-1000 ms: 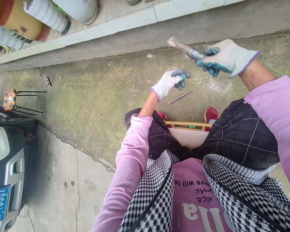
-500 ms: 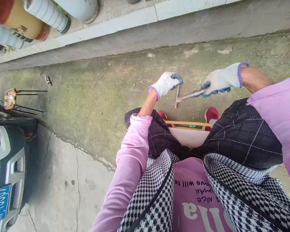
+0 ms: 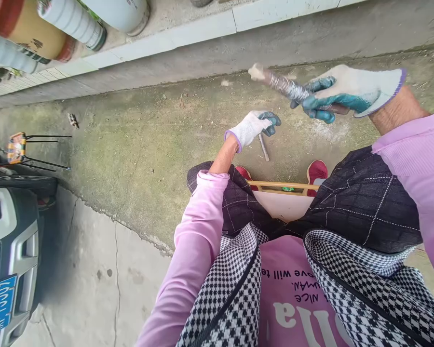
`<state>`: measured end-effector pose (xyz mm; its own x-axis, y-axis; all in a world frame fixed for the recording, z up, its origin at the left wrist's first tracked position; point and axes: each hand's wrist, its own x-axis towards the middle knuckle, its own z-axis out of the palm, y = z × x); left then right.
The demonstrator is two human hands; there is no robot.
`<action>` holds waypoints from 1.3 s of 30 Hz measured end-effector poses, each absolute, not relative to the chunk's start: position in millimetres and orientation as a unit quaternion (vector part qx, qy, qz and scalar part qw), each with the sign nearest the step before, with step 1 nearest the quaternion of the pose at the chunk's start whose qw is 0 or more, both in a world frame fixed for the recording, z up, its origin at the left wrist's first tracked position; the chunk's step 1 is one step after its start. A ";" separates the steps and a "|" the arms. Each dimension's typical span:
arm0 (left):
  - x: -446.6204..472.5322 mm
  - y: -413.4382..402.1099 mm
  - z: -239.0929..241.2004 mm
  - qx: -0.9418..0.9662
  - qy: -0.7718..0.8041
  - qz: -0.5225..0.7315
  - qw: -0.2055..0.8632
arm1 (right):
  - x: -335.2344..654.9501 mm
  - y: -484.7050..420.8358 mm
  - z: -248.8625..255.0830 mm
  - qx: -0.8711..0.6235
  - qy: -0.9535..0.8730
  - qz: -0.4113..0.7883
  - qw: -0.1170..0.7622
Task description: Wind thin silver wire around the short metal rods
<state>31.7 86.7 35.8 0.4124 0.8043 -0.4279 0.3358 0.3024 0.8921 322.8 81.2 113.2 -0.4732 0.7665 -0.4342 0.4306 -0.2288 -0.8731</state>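
My left hand (image 3: 258, 126), in a white work glove with a blue-green coated palm, is closed around the upper end of a thin brownish-grey rod (image 3: 264, 147). The rod points down toward the ground between my shoes. Higher and to the right, my right hand (image 3: 343, 94), gloved the same way, grips a thicker stick (image 3: 278, 83). Silvery wrapping covers the stick's middle, and its pale far end is blurred. The stick slants up to the left, apart from the rod, and its other end shows below my right palm.
Red shoes (image 3: 317, 172) flank a yellowish wooden bar (image 3: 278, 185) below my hands. A tiled ledge (image 3: 202, 30) carries pots (image 3: 70, 21) along the top. At left stand a small woven chair (image 3: 16, 148) and a parked car (image 3: 18, 241). Mossy concrete (image 3: 148, 144) lies between.
My right hand has lifted the wrapped stick up and away from the rod, which it met before, and tilted it upward. My left hand has shifted slightly right, still holding the rod.
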 end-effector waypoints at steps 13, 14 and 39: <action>24.1 86.3 32.2 0.605 0.528 0.147 0.577 | 292.7 86.6 92.9 -0.611 -0.707 0.281 -0.218; 24.8 86.1 33.2 0.600 0.521 0.150 0.589 | 294.2 90.4 98.8 -0.628 -0.705 0.267 -0.192; 29.1 81.5 34.0 0.606 0.524 0.137 0.582 | 289.9 93.8 85.5 -0.607 -0.718 0.272 -0.204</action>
